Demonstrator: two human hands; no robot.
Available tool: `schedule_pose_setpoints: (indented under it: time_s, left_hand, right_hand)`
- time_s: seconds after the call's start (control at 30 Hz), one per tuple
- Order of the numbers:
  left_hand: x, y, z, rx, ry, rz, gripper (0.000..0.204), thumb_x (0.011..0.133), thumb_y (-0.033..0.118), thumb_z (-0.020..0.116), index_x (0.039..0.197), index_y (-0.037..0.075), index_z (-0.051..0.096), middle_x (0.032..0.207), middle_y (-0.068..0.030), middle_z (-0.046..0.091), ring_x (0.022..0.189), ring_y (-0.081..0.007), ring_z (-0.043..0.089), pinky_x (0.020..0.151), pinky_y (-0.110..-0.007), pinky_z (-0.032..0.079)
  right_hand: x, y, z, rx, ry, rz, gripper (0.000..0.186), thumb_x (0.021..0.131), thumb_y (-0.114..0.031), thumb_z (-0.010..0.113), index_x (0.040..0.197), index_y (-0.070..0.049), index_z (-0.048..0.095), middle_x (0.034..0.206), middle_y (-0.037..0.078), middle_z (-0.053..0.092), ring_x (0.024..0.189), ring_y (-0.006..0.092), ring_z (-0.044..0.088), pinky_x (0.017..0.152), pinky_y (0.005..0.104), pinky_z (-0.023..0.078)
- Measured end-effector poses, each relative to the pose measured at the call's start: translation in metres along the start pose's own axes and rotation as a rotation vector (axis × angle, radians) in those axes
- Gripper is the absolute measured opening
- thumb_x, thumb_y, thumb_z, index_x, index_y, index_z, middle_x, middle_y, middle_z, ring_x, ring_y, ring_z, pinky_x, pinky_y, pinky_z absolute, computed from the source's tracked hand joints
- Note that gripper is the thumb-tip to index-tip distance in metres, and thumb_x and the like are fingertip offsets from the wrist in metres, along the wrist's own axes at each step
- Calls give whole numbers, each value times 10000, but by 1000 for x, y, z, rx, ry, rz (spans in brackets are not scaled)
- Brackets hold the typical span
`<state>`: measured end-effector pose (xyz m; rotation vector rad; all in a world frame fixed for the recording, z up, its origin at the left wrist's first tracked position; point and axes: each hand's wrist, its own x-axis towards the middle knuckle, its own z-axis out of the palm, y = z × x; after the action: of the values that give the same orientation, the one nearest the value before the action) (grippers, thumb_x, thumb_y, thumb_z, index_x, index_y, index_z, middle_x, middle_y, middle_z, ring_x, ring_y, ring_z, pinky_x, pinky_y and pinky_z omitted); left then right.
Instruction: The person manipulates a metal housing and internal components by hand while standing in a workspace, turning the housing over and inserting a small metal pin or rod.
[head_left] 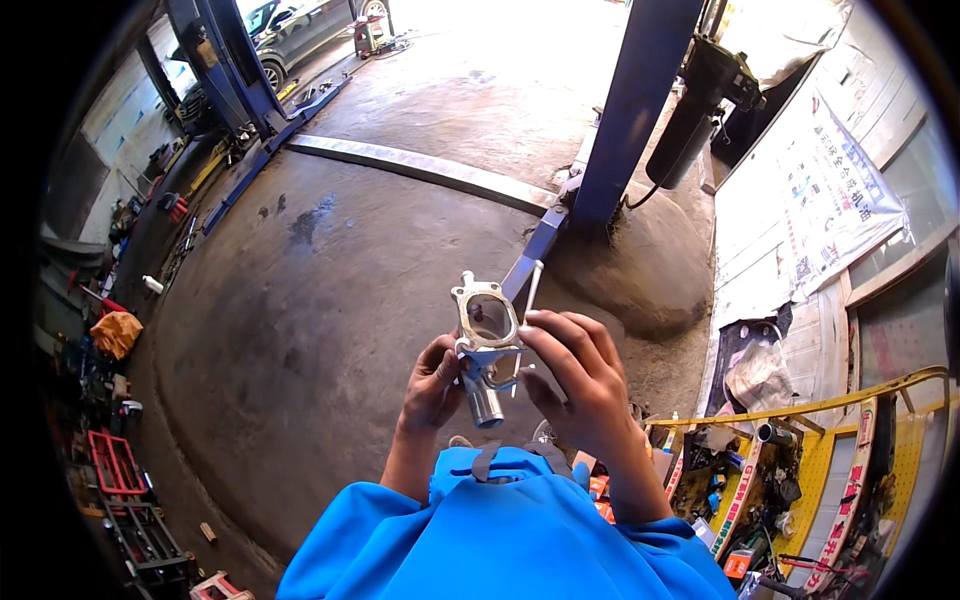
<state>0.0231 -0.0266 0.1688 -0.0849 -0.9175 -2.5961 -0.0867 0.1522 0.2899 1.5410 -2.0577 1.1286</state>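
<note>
My left hand (pixel 432 390) grips a silver metal housing (pixel 484 325) from the left side. The housing has an oval flanged opening facing up and a round pipe stub pointing down toward me. A slim metal rod (pixel 533 286) stands along its right side. My right hand (pixel 570 380) has its curled fingertips on that rod, beside the flange; whether they also press on the housing is hard to tell. Below both hands is my blue clothing.
A blue lift post (pixel 630 110) with a floor beam (pixel 410 170) stands ahead, a car (pixel 300 40) behind at left. Tools and red racks (pixel 115 465) line the left edge. A yellow frame (pixel 810 430) with cluttered parts is at lower right, beside a wall banner (pixel 820 200).
</note>
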Motion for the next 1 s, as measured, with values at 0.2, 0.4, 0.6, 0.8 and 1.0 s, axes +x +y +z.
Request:
schedule_pose_setpoints:
  time_s: [0.2,0.4,0.6,0.8,1.0]
  left_hand:
    - [-10,6,0,-49,-9,35,152,995,183,534,1054,51,582,910,-51,602,898,-143,601,854,-323,501]
    - [-12,8,1,-30,16,90,140,990,168,543,992,36,591,943,-48,589,922,-139,586,849,-301,486]
    - [-7,5,2,107,-2,139,147,982,177,562,969,32,587,985,-52,552,938,-141,558,858,-310,472]
    - [-3,-4,-3,108,-2,134,167,986,193,551,955,31,578,970,-59,561,935,-171,573,866,-343,484]
    - [1,-6,9,41,30,85,191,997,221,524,971,37,565,858,-64,570,870,-204,610,849,-390,516]
  right_hand:
    - [2,2,23,94,-86,141,514,731,-139,784,1192,-7,597,1232,140,592,1124,327,535,940,420,463]
    - [-6,-4,37,249,-46,319,449,762,-93,765,1171,-15,599,1148,149,605,1071,327,546,907,402,470]
    - [-18,-7,52,426,42,547,436,772,-68,758,1175,-14,601,1070,135,637,987,260,602,872,362,483]
    - [-25,-5,61,599,117,671,320,827,-61,736,1124,10,638,978,109,685,849,137,643,776,275,512]
    - [-25,11,46,885,36,711,245,869,-69,721,1077,47,662,945,75,708,863,92,630,777,237,511]
